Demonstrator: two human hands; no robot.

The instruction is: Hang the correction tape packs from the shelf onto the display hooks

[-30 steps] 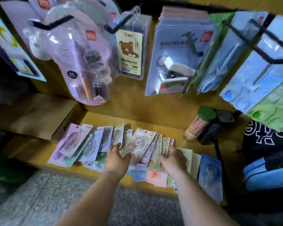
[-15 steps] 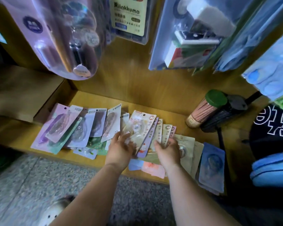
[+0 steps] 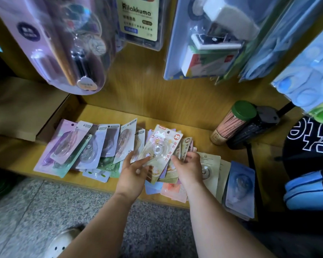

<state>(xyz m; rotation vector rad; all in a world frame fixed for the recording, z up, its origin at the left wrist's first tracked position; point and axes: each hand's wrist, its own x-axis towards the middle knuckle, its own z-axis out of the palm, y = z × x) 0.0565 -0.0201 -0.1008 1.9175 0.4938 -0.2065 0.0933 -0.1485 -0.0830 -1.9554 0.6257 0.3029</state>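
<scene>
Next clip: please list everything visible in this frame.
pastel carded correction tape packs: many; purple, green, pink, beige, blue; fanned across the shelf
cat-print pack with red 30 badge: one; pink-white; atop the fan, between both hands
wooden shelf: one; yellow-brown; low, centre
green-lidded tube of pink sticks: one; tilted, shelf's right end
hanging blister packs: several; purple, clear, blue; above the shelf
brown cardboard box: one; left
white shoe: one; floor, bottom
left hand: pinches the cat-print pack
right hand: grips packs behind it

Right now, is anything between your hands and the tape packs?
No. Left hand and right hand grip the packs. Hanging blister packs overhang the shelf from above; the hooks are out of view.
</scene>
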